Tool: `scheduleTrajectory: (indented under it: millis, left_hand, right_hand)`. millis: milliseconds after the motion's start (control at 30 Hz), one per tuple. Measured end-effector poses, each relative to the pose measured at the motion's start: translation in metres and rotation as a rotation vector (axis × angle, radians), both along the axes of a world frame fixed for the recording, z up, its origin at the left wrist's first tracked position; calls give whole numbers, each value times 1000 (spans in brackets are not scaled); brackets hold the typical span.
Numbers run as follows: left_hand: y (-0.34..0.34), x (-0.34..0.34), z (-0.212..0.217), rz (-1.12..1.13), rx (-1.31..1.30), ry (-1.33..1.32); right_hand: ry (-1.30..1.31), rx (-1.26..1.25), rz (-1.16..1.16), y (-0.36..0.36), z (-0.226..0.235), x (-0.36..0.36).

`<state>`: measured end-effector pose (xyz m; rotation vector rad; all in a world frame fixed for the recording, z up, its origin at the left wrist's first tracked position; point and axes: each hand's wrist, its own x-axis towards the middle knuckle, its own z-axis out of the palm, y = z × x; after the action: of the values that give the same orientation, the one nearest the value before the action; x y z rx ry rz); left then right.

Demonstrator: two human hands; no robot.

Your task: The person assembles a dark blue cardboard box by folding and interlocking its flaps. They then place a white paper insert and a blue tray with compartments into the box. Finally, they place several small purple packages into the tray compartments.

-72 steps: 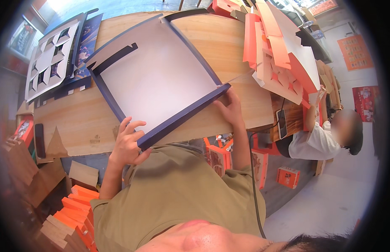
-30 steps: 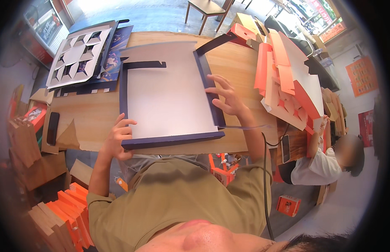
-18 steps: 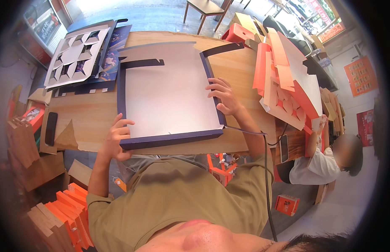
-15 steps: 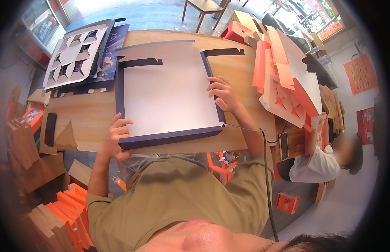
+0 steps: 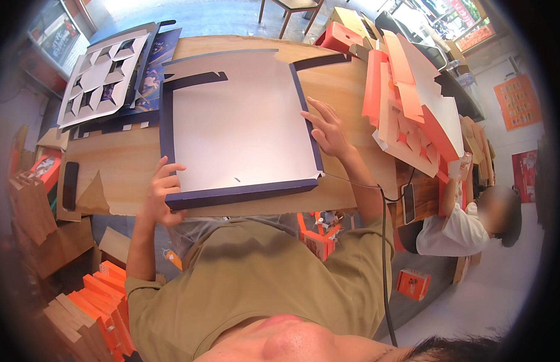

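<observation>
A large flat cardboard box blank (image 5: pixel 238 130), white inside with dark blue folded-up side flaps, lies on the wooden table (image 5: pixel 123 166) in front of me. My left hand (image 5: pixel 162 193) grips its near left corner, fingers over the blue front flap. My right hand (image 5: pixel 324 130) rests with spread fingers on the blank's right blue flap, pressing it.
A stack of die-cut white and dark blue blanks (image 5: pixel 102 78) lies at the table's far left. Orange and white blanks (image 5: pixel 413 108) pile up at the right. A black phone (image 5: pixel 69 185) lies by the left edge. Another person (image 5: pixel 467 220) sits to the right. Orange cartons (image 5: pixel 93 301) stand below left.
The box blank has been turned from a skewed angle to square with the table edge. My right hand slid from the near right corner up along the right flap.
</observation>
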<state>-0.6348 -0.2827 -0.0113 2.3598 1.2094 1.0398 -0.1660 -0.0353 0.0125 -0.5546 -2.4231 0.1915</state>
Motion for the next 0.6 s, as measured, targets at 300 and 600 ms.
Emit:
scheduleTrajectory:
  millis: [300,600]
  left_hand:
    - [0,1,3,16,-22,11]
    - [1,2,5,1,-10,40]
  right_hand:
    - [-168,-153,-212,-85,5,69]
    - [-690,26,-15,-126,107,43]
